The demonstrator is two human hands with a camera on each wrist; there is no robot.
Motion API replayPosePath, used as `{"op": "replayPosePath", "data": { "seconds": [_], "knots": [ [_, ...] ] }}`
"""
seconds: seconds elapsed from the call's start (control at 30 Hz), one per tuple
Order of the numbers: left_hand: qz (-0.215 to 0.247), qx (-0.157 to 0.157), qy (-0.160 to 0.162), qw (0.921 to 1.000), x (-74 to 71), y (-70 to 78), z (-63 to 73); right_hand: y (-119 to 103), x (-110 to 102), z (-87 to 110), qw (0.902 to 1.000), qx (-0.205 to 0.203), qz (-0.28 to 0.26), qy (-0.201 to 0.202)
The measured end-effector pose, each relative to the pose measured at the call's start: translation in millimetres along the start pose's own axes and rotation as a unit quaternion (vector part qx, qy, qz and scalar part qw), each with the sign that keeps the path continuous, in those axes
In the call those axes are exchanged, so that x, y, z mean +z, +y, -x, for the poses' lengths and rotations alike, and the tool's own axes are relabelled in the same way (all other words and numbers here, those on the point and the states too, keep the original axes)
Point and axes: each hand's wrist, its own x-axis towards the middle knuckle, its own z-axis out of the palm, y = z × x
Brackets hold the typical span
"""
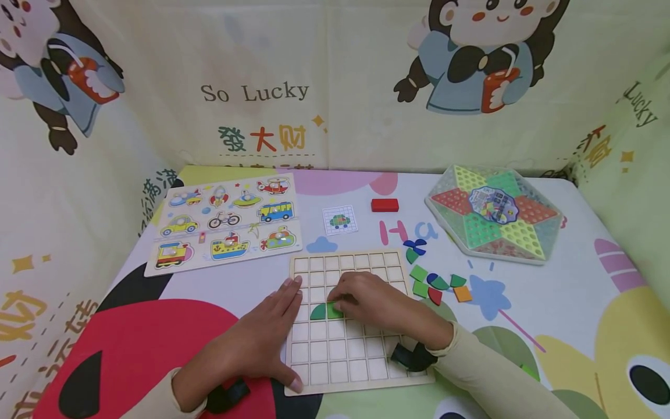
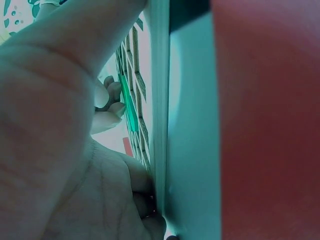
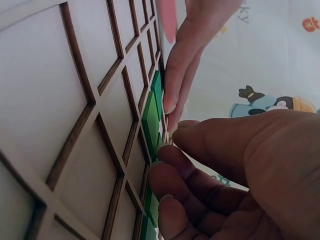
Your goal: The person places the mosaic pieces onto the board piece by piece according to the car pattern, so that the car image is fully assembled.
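Observation:
A wooden grid board [image 1: 314, 381] lies in front of me. My left hand [image 1: 256, 331] rests along its left edge, fingers straight and thumb spread at the near corner. On the grid sit a dark green quarter-circle piece [image 1: 318, 312] and a light green square piece [image 1: 334, 312], side by side. My right hand [image 1: 369, 299] bends over the grid, thumb and index fingertips pinched at a green piece just by that square, mostly hidden by the fingers. In the right wrist view, more green pieces [image 3: 151, 205] show beyond the curled fingers of this hand.
Loose colored pieces, among them an orange square [image 1: 463, 294] and a red piece [image 1: 435, 296], lie right of the board. Behind are a pattern card [image 1: 339, 220], a red block [image 1: 384, 205], a vehicle puzzle board [image 1: 204, 224] and a hexagonal box [image 1: 494, 212].

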Motion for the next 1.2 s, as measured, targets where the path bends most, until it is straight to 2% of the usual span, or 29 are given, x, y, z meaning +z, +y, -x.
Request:
{"op": "replayPosePath", "data": {
  "seconds": [0.17, 0.73, 1.2],
  "knots": [
    [0.002, -0.002, -0.001, 1.0000, 0.1, 0.0, -0.4, 0, -3, 2.3, 0.9999, -0.007, -0.010, 0.003],
    [0.013, -0.007, -0.004, 0.9999, -1.0, 0.9, -0.3, 13, -12, 18.5, 0.9961, -0.037, -0.049, 0.063],
    [0.016, 0.001, 0.003, 0.9999, 0.6, -0.2, -0.6, 35, -27, 50.5, 0.9942, -0.004, -0.075, 0.077]
  ]
}}
